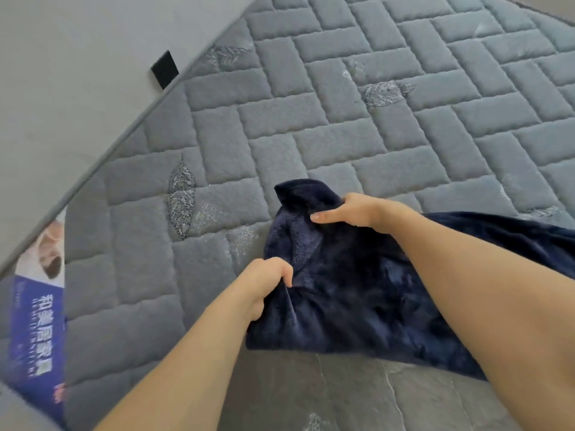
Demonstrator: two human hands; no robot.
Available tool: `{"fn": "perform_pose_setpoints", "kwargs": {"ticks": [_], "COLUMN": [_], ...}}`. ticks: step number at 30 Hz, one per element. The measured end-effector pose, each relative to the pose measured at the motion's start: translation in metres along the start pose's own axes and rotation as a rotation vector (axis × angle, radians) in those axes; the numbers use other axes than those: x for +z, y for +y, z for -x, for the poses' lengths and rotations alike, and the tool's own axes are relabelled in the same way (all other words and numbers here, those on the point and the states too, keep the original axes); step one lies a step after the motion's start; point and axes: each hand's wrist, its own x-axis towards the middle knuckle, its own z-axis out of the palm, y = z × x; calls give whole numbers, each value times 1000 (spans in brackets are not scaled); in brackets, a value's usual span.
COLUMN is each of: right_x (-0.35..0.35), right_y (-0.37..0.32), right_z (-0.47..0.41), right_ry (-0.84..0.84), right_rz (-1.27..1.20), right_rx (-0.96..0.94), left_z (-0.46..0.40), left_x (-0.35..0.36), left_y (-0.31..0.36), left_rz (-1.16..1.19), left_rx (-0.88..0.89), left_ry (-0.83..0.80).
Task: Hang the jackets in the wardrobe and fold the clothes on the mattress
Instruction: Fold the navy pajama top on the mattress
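Here, a dark navy fleece garment [357, 293] spread on the grey quilted mattress [311, 119], trailing off toward the right edge of view. Left hand [264, 284] with fingers curled tight, bunching the near edge of the fleece; right hand [351, 211] gripping the far part near the collar, thumb extended on top and fingers tucked under the fabric. Printed label [37, 321] at the mattress's left side.

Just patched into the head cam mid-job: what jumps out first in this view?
A dark navy fleece garment lies low and centre on the grey quilted mattress, running off to the right. Both hands grip its near end: the left hand bunches the lower edge, the right hand holds the upper edge. A blue printed label sits at the far left.
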Motion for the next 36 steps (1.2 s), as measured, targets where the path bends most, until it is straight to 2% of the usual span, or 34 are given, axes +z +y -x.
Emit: {"fn": "perform_pose_setpoints", "kwargs": {"ticks": [3,6,10,13,15,18,20,24,29,32,34,36], "right_x": [6,-12,-52,-79,-94,-111,-111,-78,7,61,82,91], "right_y": [-64,-147,-221,-229,-210,-138,-63,107,343,434,455,453], "right_z": [16,46,116,180,220,262,279,310,331,339,342,337], "right_ry": [-118,-170,-69,52,168,407,477,410,391,325,272,359], "right_rz": [-182,-378,-741,-1017,-1166,-1200,-1191,-1496,-1734,-1617,-1417,-1254], "right_rx": [-117,-310,-599,-787,-829,-717,-617,-471,-20,162,250,296], "left_z": [34,92,206,292,330,349,341,299,228,193,179,172], "left_x": [-60,-119,-138,-100,-56,26,87,215,357,399,407,403], "left_y": [32,98,182,216,220,197,163,62,-106,-191,-223,-232], "left_rz": [-8,-23,-100,-351,-566,-917,-1093,-1203,-1329,-1379,-1427,-1435], "left_rx": [118,317,653,839,890,963,981,863,670,561,544,546], "left_ry": [245,434,415,354,286,185,131,-1,-243,-274,-240,-215]}}
